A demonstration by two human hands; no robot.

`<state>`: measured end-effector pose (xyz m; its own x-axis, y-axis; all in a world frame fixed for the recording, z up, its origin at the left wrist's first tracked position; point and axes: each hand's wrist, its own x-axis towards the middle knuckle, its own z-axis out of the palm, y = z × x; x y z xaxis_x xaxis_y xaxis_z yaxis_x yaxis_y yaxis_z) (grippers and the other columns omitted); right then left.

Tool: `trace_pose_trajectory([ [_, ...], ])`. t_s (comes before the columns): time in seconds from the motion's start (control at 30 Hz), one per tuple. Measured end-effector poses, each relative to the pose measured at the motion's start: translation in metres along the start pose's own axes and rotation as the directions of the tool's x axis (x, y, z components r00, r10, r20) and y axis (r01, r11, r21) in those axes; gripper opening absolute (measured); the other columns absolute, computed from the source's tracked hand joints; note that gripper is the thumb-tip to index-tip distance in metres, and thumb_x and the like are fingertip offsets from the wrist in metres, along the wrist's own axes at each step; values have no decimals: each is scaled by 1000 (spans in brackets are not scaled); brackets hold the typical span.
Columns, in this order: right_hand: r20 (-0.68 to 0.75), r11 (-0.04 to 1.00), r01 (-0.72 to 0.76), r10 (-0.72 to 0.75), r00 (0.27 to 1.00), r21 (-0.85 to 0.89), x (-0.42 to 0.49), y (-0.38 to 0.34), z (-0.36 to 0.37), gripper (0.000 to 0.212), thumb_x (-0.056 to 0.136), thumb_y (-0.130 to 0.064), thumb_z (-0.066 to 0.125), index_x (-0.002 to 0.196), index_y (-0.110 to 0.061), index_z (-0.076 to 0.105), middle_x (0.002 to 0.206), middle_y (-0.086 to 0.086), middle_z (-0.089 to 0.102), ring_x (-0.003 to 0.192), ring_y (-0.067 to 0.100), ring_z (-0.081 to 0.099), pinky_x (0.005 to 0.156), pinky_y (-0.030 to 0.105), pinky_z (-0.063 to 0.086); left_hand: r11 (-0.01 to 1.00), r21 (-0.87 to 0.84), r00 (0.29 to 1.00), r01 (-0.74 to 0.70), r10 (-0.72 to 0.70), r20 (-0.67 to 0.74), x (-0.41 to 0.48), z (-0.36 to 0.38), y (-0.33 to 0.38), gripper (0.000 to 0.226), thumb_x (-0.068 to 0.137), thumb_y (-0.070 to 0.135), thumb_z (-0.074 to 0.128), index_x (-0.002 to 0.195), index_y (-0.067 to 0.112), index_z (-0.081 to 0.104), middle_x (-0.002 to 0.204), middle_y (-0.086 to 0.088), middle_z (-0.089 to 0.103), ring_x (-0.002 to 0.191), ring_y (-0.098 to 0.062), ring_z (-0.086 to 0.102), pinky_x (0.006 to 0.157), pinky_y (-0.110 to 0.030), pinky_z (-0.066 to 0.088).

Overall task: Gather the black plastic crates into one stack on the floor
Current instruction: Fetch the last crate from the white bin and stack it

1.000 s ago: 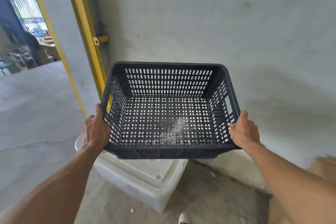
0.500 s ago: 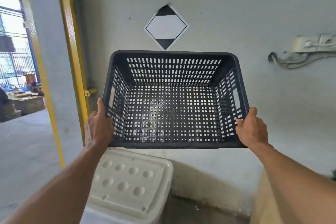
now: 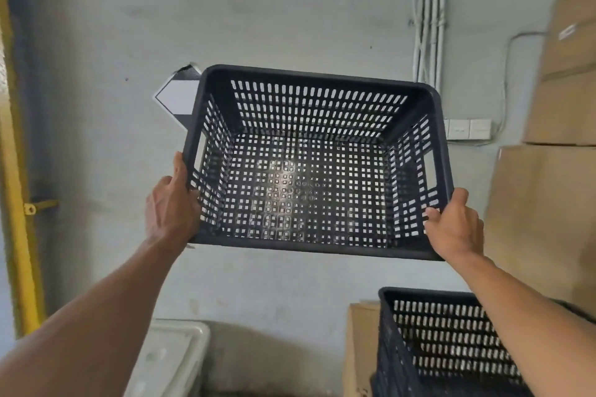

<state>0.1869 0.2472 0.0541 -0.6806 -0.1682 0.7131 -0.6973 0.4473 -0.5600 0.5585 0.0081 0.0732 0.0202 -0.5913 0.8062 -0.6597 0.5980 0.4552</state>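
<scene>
I hold an empty black slotted plastic crate [image 3: 309, 171] up in front of the wall, its open top tilted toward me. My left hand [image 3: 169, 209] grips its left side near the front corner. My right hand [image 3: 454, 226] grips the front right corner. Below, at the lower right, another black crate [image 3: 442, 342] stands with its open top showing; my right forearm covers part of it.
A white foam box [image 3: 171, 361] sits at the lower left. Brown cardboard boxes [image 3: 548, 203] are stacked high on the right, and a lower one [image 3: 359, 348] stands beside the second crate. A yellow door frame [image 3: 19, 203] runs along the left edge.
The view has swung right and upward with the crate held in both hands. The second black crate and cardboard boxes came into view; the doorway has slid out at the left.
</scene>
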Motion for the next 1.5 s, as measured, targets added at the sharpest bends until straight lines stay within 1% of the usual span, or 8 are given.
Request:
trace_pose_trajectory([
  [0.2, -34, 999, -13, 11, 999, -39, 30, 91, -92, 33, 89, -18, 61, 107, -5, 36, 70, 11, 48, 64, 30, 43, 56, 38, 37, 1000, 24, 1000, 1, -1, 25, -64, 2, 112, 76, 88, 12, 60, 152, 23, 19, 91, -19, 60, 75, -37, 57, 64, -47, 49],
  [0.37, -14, 995, -41, 40, 999, -96, 36, 159, -152, 34, 89, -16, 62, 110, -6, 37, 58, 3, 46, 47, 21, 44, 42, 28, 32, 999, 32, 997, -7, 5, 78, -114, 0, 180, 75, 89, 14, 61, 152, 22, 21, 89, -17, 61, 67, -31, 51, 57, -42, 44],
  [0.57, -6, 979, -152, 152, 988, -135, 15, 209, -220, 32, 88, -16, 63, 109, -7, 41, 60, 6, 51, 47, 22, 50, 40, 34, 43, 999, 0, 989, -47, 47, 142, -156, -15, 231, 74, 89, 16, 60, 152, 23, 22, 91, -16, 62, 71, -32, 52, 61, -43, 46],
  [0.7, -28, 976, -156, 154, 988, -151, 2, 224, -264, 35, 85, -11, 67, 110, -3, 42, 59, 2, 44, 48, 15, 40, 42, 27, 30, 997, -25, 987, -72, 75, 140, -179, -33, 251, 71, 88, 17, 61, 149, 24, 25, 87, -14, 62, 69, -32, 50, 59, -42, 44],
  [0.83, -18, 967, -154, 154, 988, -201, -9, 229, -300, 37, 85, -11, 67, 112, -2, 43, 61, 2, 39, 56, 24, 42, 53, 34, 34, 998, -19, 987, -56, 58, 148, -200, -52, 257, 67, 85, 16, 63, 144, 23, 32, 80, -11, 62, 63, -29, 46, 56, -39, 39],
  [1.17, 51, 964, -111, 127, 991, -241, 2, 242, -354, 32, 85, -11, 66, 111, -1, 48, 95, 21, 59, 90, 39, 55, 71, 40, 43, 997, 43, 979, -61, 52, 198, -221, -81, 301, 54, 81, 7, 60, 131, 21, 41, 77, -13, 64, 59, -34, 54, 53, -40, 48],
  [1.33, 109, 966, -104, 133, 985, -236, 37, 263, -355, 29, 82, -7, 68, 106, 1, 54, 91, 18, 60, 85, 36, 56, 73, 39, 48, 987, 145, 972, -64, 29, 235, -217, -69, 334, 41, 80, 3, 60, 117, 16, 49, 71, -13, 56, 61, -35, 51, 54, -38, 41],
  [1.5, 205, 969, -88, 137, 969, -233, 77, 286, -355, 23, 77, -5, 71, 96, -2, 58, 77, 12, 55, 74, 33, 56, 64, 37, 49, 985, 169, 956, -45, -7, 295, -210, -50, 367, 31, 76, 4, 65, 104, 14, 60, 76, -14, 60, 71, -39, 59, 63, -42, 54],
])
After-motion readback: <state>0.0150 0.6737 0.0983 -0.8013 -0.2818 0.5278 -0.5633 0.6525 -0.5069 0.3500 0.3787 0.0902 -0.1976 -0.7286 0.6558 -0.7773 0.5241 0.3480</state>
